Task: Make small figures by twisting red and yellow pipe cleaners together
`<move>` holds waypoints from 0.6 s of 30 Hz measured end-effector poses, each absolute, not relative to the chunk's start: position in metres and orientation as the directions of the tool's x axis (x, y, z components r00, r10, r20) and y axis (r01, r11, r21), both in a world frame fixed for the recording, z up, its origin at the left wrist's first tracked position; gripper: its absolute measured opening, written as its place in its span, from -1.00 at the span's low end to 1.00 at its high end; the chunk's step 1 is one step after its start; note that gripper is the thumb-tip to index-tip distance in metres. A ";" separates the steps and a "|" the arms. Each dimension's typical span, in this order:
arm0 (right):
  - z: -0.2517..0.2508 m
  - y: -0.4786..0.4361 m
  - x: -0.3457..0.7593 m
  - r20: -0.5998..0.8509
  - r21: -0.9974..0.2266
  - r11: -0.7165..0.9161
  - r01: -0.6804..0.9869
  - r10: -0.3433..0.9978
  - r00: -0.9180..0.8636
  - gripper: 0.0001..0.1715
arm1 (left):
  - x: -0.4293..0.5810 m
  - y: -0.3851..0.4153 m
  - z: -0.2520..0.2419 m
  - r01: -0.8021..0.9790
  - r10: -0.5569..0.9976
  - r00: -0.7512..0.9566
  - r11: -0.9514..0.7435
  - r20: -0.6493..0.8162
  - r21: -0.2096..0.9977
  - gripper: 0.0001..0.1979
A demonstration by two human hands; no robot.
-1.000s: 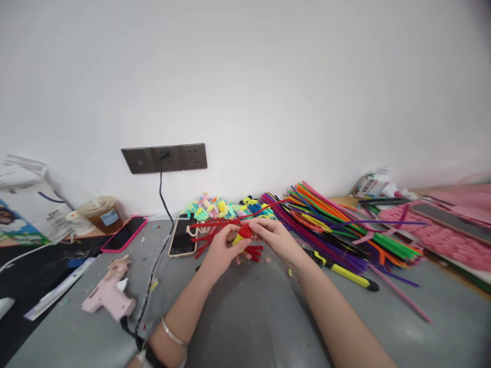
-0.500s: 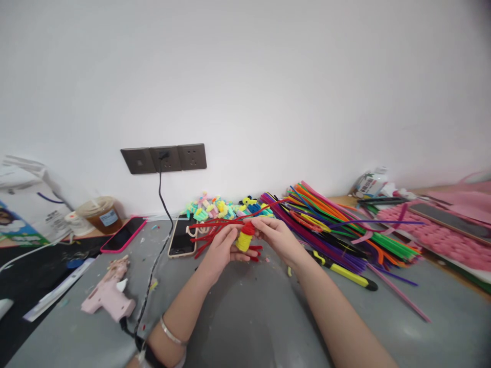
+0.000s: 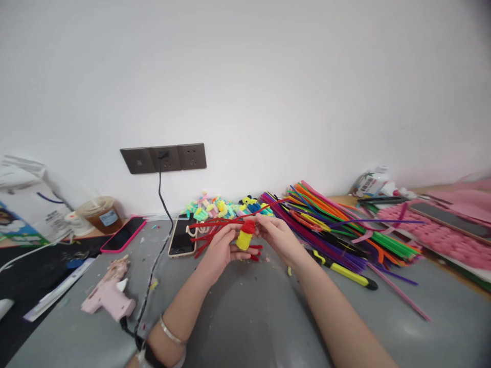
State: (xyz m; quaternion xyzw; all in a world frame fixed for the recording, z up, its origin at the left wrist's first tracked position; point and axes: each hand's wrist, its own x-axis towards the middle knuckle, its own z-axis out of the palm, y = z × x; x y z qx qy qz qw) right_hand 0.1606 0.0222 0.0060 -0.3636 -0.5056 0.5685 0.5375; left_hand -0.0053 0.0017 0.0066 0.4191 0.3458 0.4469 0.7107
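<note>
A small coiled pipe-cleaner piece (image 3: 244,240), yellow below and red on top, is held upright above the table. My left hand (image 3: 219,253) is closed around it, with fingers behind and below it. At the red end, my right hand (image 3: 279,236) has its thumb and fingertips pinched together at the piece's right side; a red pipe cleaner (image 3: 270,207) runs up and right from there. Exactly what those fingertips grip is too small to see. More red pipe cleaners (image 3: 207,235) lie behind my left hand.
On the right are a heap of coloured pipe cleaners (image 3: 322,220) and a yellow utility knife (image 3: 349,275). Small pastel pieces (image 3: 210,207) lie by the wall. To the left are a phone (image 3: 182,237), a pink-cased phone (image 3: 123,235), a pink glue gun (image 3: 109,296), its cord and a drink cup (image 3: 102,213).
My right fingertips have shifted slightly right, showing more of the red top. The piece and my left hand have barely moved.
</note>
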 end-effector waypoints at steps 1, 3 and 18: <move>0.007 0.022 0.160 0.134 -0.966 0.095 -0.239 0.979 -0.152 -0.48 | -0.005 0.001 0.008 -0.344 0.922 0.367 0.253 -0.118 0.904 -0.83; 0.007 0.022 0.160 0.138 -0.966 0.099 -0.240 0.979 -0.148 -0.44 | -0.005 0.001 0.009 -0.342 0.919 0.373 0.262 -0.126 0.902 -0.83; 0.004 0.022 0.159 0.156 -0.980 0.132 -0.150 0.975 -0.158 -0.64 | -0.005 0.000 0.004 -0.245 0.925 0.363 0.208 -0.110 0.947 -0.56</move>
